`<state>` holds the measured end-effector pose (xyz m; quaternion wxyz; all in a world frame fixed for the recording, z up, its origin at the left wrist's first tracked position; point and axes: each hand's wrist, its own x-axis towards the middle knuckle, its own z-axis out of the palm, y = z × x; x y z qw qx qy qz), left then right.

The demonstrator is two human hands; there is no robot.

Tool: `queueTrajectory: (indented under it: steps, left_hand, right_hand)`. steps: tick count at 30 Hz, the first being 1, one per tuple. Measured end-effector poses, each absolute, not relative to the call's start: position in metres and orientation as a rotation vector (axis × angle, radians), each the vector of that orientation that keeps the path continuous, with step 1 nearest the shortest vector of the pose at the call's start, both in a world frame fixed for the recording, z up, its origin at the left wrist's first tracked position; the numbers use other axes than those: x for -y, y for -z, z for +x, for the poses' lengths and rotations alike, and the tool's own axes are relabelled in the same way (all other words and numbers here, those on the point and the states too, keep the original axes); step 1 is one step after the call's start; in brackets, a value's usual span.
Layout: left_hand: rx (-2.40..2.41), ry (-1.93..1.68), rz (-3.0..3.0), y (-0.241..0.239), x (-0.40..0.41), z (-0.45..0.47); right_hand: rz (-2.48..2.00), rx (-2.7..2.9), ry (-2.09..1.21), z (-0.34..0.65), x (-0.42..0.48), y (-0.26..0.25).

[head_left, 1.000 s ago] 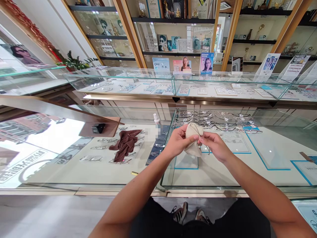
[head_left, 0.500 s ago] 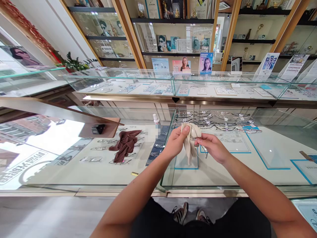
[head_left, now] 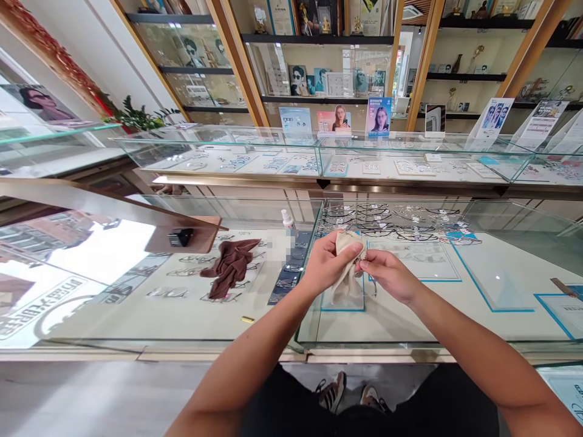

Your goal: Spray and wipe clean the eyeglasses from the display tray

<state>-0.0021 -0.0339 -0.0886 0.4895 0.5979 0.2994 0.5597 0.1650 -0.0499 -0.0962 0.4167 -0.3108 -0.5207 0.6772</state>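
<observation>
Over the glass display case, my left hand (head_left: 328, 262) is closed on a beige cleaning cloth (head_left: 347, 285), its thumb pressing across the front. The cloth hangs down below the fingers and wraps around part of a pair of eyeglasses (head_left: 375, 286). My right hand (head_left: 387, 271) pinches the eyeglasses' frame just right of the cloth, and a thin temple arm dangles under the fingertips. Most of the lenses are hidden by cloth and fingers.
Rows of eyeglasses (head_left: 387, 223) lie beyond my hands. To the left are a crumpled brown cloth (head_left: 233, 262), a white spray bottle (head_left: 286, 219) and a wooden board (head_left: 195, 235). Another glass display counter (head_left: 255, 179) runs across behind.
My left thumb has moved down and right across the cloth, which now spreads wider and hangs fuller. My right hand has shifted slightly, still pinching the eyeglasses.
</observation>
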Motion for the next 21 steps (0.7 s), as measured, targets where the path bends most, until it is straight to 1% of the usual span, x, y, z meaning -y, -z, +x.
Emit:
queueTrajectory:
  steps: [3, 9, 12, 21]
  left_hand:
    - [-0.794, -1.392, 1.482, 0.089, 0.034, -0.003]
    - [-0.639, -1.136, 1.429, 0.086, 0.020, -0.016]
    - [-0.575, -1.075, 1.400, 0.085, 0.017, -0.017]
    - [-0.684, -1.229, 1.369, 0.084, 0.027, -0.007]
  right_hand:
    - [-0.769, 1.322, -1.708, 0.163, 0.052, 0.098]
    - [-0.822, 1.297, -1.618, 0.172, 0.048, 0.093]
    - [-0.835, 1.276, -1.588, 0.177, 0.046, 0.089]
    - [-0.737, 1.227, -1.729, 0.168, 0.046, 0.098]
